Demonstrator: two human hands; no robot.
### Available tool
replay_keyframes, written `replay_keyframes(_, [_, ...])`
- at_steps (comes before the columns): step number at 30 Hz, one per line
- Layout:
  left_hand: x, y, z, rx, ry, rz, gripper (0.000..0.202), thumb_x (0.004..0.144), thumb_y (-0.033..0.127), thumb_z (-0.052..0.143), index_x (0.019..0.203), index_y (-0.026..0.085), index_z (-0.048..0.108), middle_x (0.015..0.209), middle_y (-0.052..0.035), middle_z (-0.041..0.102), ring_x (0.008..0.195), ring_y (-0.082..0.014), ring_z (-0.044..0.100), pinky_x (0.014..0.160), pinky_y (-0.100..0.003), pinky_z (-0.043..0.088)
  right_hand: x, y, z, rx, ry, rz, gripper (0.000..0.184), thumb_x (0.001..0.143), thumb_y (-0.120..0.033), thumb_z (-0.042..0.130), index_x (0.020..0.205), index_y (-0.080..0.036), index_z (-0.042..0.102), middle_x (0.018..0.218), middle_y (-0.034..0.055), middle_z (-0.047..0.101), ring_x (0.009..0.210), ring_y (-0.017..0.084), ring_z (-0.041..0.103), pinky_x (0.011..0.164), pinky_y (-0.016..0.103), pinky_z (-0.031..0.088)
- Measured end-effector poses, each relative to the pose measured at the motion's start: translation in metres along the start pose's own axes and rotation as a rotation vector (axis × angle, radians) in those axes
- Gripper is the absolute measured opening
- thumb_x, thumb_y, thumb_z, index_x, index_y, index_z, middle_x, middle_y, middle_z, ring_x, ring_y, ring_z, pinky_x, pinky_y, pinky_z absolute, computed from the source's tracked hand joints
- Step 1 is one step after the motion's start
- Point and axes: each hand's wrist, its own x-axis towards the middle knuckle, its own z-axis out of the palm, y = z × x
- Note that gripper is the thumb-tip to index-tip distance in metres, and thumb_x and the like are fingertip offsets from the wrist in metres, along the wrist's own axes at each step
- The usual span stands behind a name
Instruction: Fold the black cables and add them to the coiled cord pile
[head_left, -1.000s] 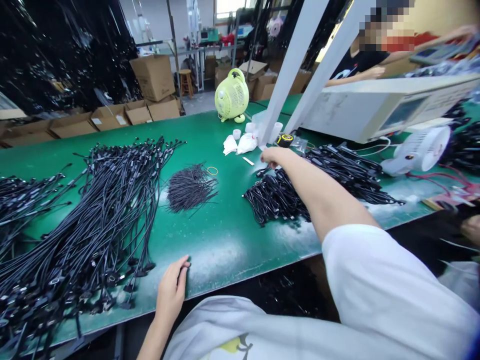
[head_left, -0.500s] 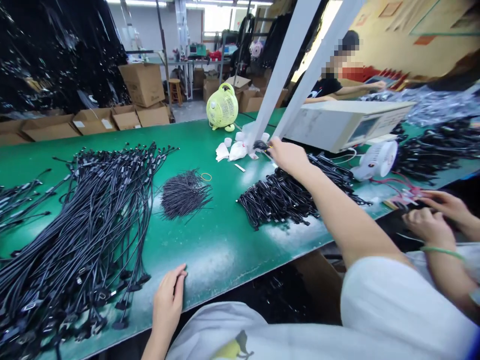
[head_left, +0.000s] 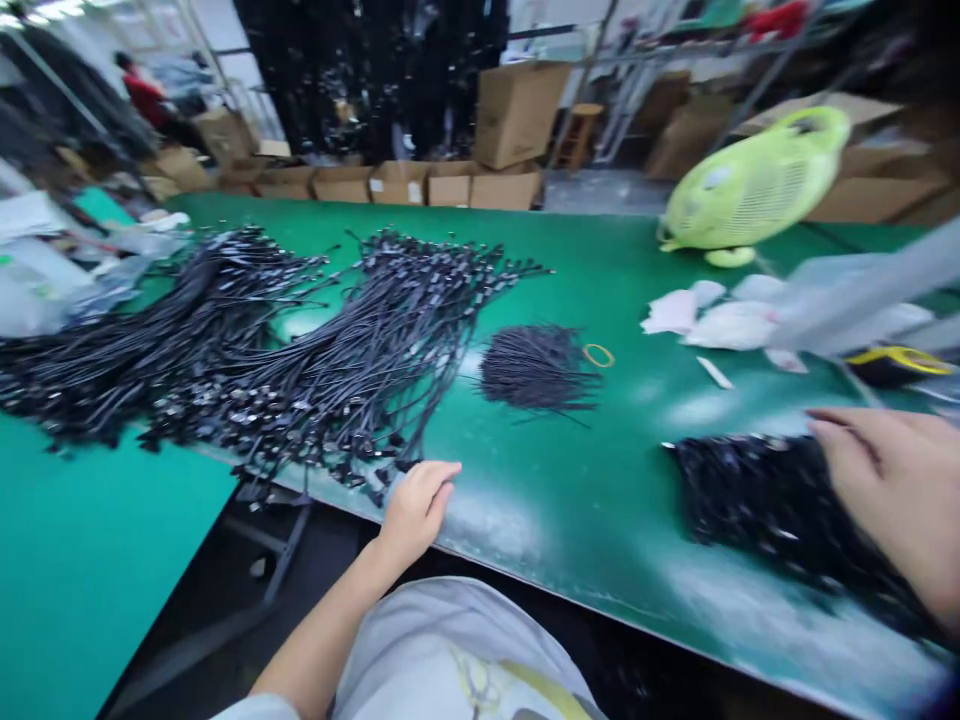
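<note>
My left hand (head_left: 417, 505) lies at the front edge of the green table, relaxed, its thumb a little apart from the fingers and nothing in it. Black cables with connectors (head_left: 360, 350) are spread beside and beyond it. On the right, my right hand (head_left: 896, 485) hovers over or against a pile of folded black cables (head_left: 772, 500); motion blurs it, and no object shows between its loosely bent fingers. Behind that hand lies a black object with a yellow edge (head_left: 896, 365), its kind unclear. A bunch of short, thin black ties (head_left: 532, 368) sits between the hands.
A yellow rubber band (head_left: 598, 355) lies by the ties. Farther back stand a light-green fan (head_left: 757, 185) and crumpled white pieces (head_left: 731, 325). A pale post (head_left: 877, 290) slants across the right side. Cardboard boxes (head_left: 517, 115) line the far side of the table.
The view has swung left. My right hand has come back from the black object by the posts to the folded cables, leaving that object on the table. My left hand remains by the edge.
</note>
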Motion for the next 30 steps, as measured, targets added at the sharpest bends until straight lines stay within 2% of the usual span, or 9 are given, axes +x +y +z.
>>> replay_keyframes(5, [0.031, -0.033, -0.087, 0.474, 0.296, -0.11, 0.034, 0.096, 0.023, 0.043, 0.128, 0.019, 0.054, 0.123, -0.0121, 0.062, 0.116, -0.0237, 0.055, 0.101, -0.04, 0.044, 0.033, -0.12, 0.084, 0.159, -0.374, -0.497, 0.033, 0.094, -0.042, 0.034, 0.094, -0.027, 0.064, 0.1, 0.0088, 0.068, 0.09, 0.029, 0.066, 0.079, 0.044, 0.052])
replay_keyframes(7, [0.043, -0.054, -0.117, 0.687, 0.259, -0.241, 0.038, 0.095, 0.025, 0.045, 0.131, 0.013, 0.052, 0.127, -0.017, 0.058, 0.118, -0.0288, 0.053, 0.1, -0.044, 0.044, 0.036, -0.171, 0.112, 0.178, -0.474, -0.634, 0.03, 0.095, -0.035, 0.038, 0.094, -0.023, 0.066, 0.099, 0.0074, 0.068, 0.088, 0.024, 0.066, 0.076, 0.037, 0.052])
replay_keyframes(9, [0.049, -0.073, -0.136, 0.805, 0.107, -0.335, 0.033, 0.094, 0.023, 0.047, 0.124, 0.012, 0.057, 0.124, -0.0169, 0.059, 0.11, -0.0289, 0.058, 0.094, -0.043, 0.046, 0.038, -0.213, 0.128, 0.194, -0.527, -0.746, 0.028, 0.095, -0.03, 0.04, 0.094, -0.021, 0.067, 0.095, 0.0064, 0.068, 0.085, 0.021, 0.066, 0.072, 0.032, 0.051])
replay_keyframes(13, [0.043, -0.095, -0.143, 0.867, -0.042, -0.325, 0.022, 0.093, 0.02, 0.048, 0.108, 0.016, 0.065, 0.122, -0.0136, 0.06, 0.1, -0.0262, 0.061, 0.087, -0.039, 0.048, 0.051, -0.271, 0.139, 0.23, -0.532, -0.859, 0.029, 0.097, -0.027, 0.04, 0.096, -0.02, 0.067, 0.094, 0.0067, 0.067, 0.083, 0.018, 0.063, 0.07, 0.028, 0.047])
replay_keyframes(17, [0.035, -0.099, -0.135, 0.888, -0.015, -0.261, 0.023, 0.093, 0.016, 0.044, 0.104, 0.016, 0.064, 0.126, -0.0149, 0.059, 0.101, -0.0271, 0.059, 0.085, -0.04, 0.046, 0.078, -0.319, 0.156, 0.28, -0.47, -0.829, 0.03, 0.098, -0.026, 0.037, 0.104, -0.021, 0.066, 0.103, 0.0074, 0.065, 0.092, 0.018, 0.061, 0.074, 0.027, 0.044])
replay_keyframes(21, [0.042, -0.077, -0.142, 0.717, 0.122, -0.265, 0.022, 0.095, 0.018, 0.04, 0.1, 0.015, 0.061, 0.113, -0.0135, 0.063, 0.095, -0.0234, 0.061, 0.081, -0.033, 0.045, 0.088, -0.368, 0.183, 0.291, -0.424, -0.9, 0.026, 0.096, -0.026, 0.045, 0.114, -0.021, 0.064, 0.118, 0.0082, 0.062, 0.102, 0.019, 0.057, 0.083, 0.028, 0.041])
replay_keyframes(25, [0.034, -0.034, -0.169, 0.425, 0.173, -0.39, 0.025, 0.098, 0.032, 0.038, 0.107, 0.021, 0.059, 0.084, -0.0031, 0.065, 0.072, -0.0162, 0.06, 0.069, -0.027, 0.042, 0.111, -0.373, 0.189, 0.203, -0.397, -0.849, 0.021, 0.094, -0.022, 0.048, 0.103, -0.016, 0.065, 0.103, 0.0096, 0.067, 0.094, 0.018, 0.056, 0.085, 0.029, 0.038])
replay_keyframes(28, [0.005, -0.017, -0.196, 0.161, 0.07, -0.499, 0.022, 0.093, 0.04, 0.049, 0.094, 0.021, 0.061, 0.064, 0.0024, 0.056, 0.057, -0.0125, 0.05, 0.059, -0.024, 0.038, 0.159, -0.33, 0.166, 0.142, -0.28, -0.622, 0.028, 0.095, -0.015, 0.036, 0.105, -0.009, 0.062, 0.107, 0.0148, 0.065, 0.097, 0.02, 0.055, 0.087, 0.032, 0.038])
replay_keyframes(30, [-0.017, -0.018, -0.21, -0.196, 0.097, -0.542, 0.024, 0.089, 0.043, 0.056, 0.084, 0.019, 0.06, 0.056, 0.0045, 0.047, 0.05, -0.0103, 0.043, 0.052, -0.022, 0.035, 0.193, -0.291, 0.141, 0.11, -0.188, -0.468, 0.035, 0.097, -0.015, 0.027, 0.114, -0.005, 0.056, 0.116, 0.0186, 0.061, 0.104, 0.022, 0.053, 0.088, 0.034, 0.038])
